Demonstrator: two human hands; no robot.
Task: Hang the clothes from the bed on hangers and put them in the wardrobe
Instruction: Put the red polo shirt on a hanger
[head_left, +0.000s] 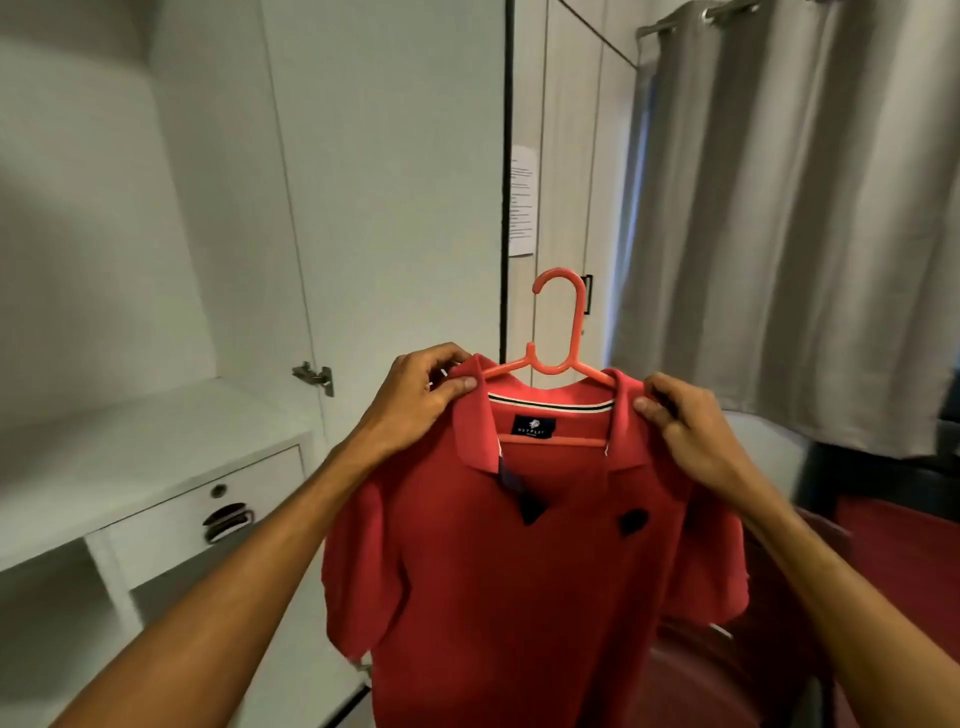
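A red polo shirt (524, 582) hangs on an orange plastic hanger (558, 332), held up in front of me with the hook pointing up. My left hand (421, 395) pinches the shirt's left shoulder beside the collar. My right hand (680, 421) pinches the right shoulder at the other end of the collar. The open wardrobe (130, 234) stands to the left, its white interior showing a shelf. No hanging rail is in view.
The wardrobe's open door (395, 182) stands straight ahead behind the hanger. A drawer with a metal handle (228, 519) sits under the shelf at the left. Grey curtains (805, 208) hang at the right. A dark red surface (904, 540) lies at the lower right.
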